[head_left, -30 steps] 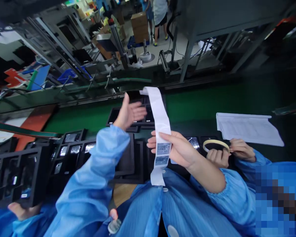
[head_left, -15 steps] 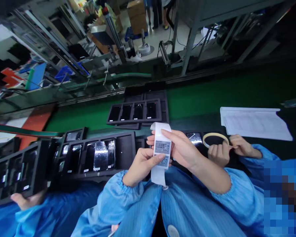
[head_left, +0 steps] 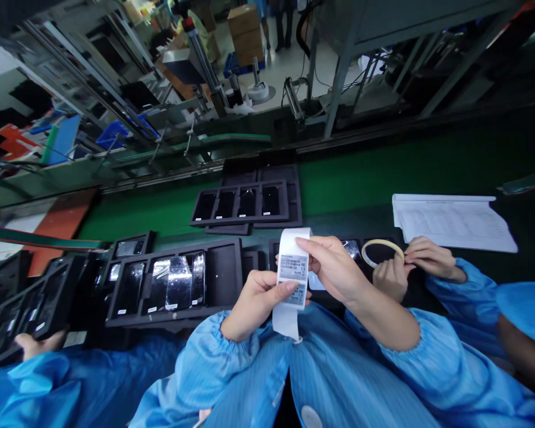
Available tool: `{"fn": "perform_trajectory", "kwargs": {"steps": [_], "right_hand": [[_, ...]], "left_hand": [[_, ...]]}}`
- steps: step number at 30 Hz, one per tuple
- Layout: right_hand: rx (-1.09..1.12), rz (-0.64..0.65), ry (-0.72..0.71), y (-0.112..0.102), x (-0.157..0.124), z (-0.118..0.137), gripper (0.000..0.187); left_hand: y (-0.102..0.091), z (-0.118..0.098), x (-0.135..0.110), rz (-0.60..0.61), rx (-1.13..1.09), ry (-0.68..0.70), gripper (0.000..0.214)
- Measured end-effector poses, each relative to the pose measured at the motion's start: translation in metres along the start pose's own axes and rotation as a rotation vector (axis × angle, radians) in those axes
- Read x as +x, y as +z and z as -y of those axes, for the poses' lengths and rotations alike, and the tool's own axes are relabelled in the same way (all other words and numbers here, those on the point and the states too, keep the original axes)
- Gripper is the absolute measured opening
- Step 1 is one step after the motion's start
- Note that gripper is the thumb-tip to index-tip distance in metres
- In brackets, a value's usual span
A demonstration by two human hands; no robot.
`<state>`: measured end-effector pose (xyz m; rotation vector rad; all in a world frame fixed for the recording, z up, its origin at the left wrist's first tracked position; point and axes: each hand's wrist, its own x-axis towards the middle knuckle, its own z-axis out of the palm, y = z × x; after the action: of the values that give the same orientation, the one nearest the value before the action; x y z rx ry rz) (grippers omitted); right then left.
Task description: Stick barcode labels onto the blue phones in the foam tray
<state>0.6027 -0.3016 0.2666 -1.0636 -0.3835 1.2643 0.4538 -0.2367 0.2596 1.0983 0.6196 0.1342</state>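
Observation:
A white label strip (head_left: 293, 267) with grey printed labels hangs upright in front of my chest. My left hand (head_left: 261, 303) pinches its lower part, thumb on the front. Near the top, my right hand (head_left: 332, 264) grips the strip between thumb and fingers; some fingertips are hidden behind it. Left of my hands lies a black tray (head_left: 225, 273) with several dark phones, among them a shiny phone (head_left: 179, 282). Partly covered by my right hand, another phone (head_left: 351, 249) shows in a dark tray behind it.
Farther back, a black tray (head_left: 238, 220) of phones rests on stacked trays on the green belt (head_left: 361, 166). At right, a co-worker's hands (head_left: 395, 276) hold a tape roll (head_left: 378, 242) beside paper sheets (head_left: 450, 223). A co-worker's hand (head_left: 40, 343) at left supports a phone tray (head_left: 57, 297).
The label strip's top has dropped slightly, and my right hand's fingers have shifted behind it. At left, the co-worker's tray has moved left. The right co-worker's hand is now closer to the tape roll.

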Motion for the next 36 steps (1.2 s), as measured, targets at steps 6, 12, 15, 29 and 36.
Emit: {"fn": "perform_trajectory", "kwargs": {"steps": [6,12,15,29,36], "right_hand": [[-0.035,0.057,-0.043,-0.001,-0.002,0.000,0.039],[-0.285,0.138,-0.179,-0.007,-0.006,0.002,0.030],[-0.385,0.101,-0.226,-0.007,-0.010,0.002,0.031],[-0.416,0.147,-0.239,-0.002,-0.017,0.004,0.034],[-0.343,0.043,-0.229,0.000,-0.007,0.001,0.037]], "left_hand": [[0.000,0.000,0.000,0.006,0.032,0.034,0.024],[0.001,-0.002,-0.004,-0.016,-0.001,0.037,0.023],[0.002,-0.002,-0.006,-0.019,-0.027,0.033,0.024],[-0.001,0.004,-0.008,-0.017,-0.049,0.107,0.020],[0.001,0.007,-0.002,-0.031,-0.030,0.109,0.023]]}}
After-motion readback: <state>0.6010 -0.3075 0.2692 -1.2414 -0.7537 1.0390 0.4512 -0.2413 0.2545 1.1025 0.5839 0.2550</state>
